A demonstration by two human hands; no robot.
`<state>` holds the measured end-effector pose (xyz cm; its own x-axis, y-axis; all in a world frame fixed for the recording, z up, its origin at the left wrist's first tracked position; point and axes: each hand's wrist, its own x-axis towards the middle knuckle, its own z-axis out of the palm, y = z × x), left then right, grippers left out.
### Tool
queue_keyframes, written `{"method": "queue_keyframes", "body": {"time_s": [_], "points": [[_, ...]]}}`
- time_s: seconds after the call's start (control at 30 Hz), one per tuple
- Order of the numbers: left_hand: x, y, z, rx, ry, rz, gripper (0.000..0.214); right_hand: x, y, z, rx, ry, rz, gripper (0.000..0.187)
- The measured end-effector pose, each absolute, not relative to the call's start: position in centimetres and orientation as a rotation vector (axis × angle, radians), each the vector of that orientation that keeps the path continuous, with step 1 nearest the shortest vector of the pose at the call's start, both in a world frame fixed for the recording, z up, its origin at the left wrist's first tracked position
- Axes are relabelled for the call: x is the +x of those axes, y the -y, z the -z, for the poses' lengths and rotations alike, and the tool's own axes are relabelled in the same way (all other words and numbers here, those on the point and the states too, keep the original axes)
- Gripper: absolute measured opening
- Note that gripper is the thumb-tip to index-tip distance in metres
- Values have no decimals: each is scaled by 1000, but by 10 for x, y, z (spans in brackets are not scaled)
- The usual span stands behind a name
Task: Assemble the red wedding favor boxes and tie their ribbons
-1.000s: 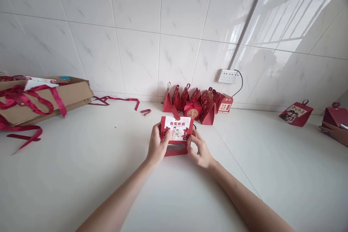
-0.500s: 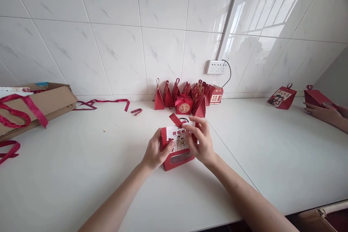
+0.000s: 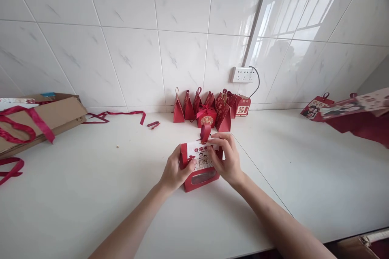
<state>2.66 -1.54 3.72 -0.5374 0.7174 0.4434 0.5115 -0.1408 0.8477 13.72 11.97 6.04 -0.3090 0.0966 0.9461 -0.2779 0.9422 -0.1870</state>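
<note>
A red gift box (image 3: 200,185) with a white printed front flap and an oval window stands on the white table in front of me. My left hand (image 3: 174,170) is closed around its left side, the thumb pressed on the printed flap. At the upper right of the box, my right hand (image 3: 228,161) is closed, its fingertips at the top edge by the strap. The red strap (image 3: 206,131) now stands up as a loop above the box top. My right fingers partly hide the flap's right side and the base of the strap.
Several finished-looking red gift boxes (image 3: 223,113) stand by the tiled wall, near a power strip (image 3: 243,75). On the left are a cardboard box (image 3: 57,119) and red ribbon (image 3: 121,112). At right, a red box (image 3: 314,107) stands beside blurred red-and-white packaging (image 3: 358,117).
The strap has gone from a tilted, flat piece to an upright loop, and my right fingers have lowered and closed in. At far right, another person's hands have left view; blurred packaging appears there.
</note>
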Motion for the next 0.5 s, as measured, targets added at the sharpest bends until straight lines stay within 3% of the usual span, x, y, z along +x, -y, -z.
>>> {"method": "queue_keyframes", "body": {"time_s": [0.5], "points": [[30,15,-37,1384,-1929,-1709,24,138,-117,-60,30,1826,-433,15]]}}
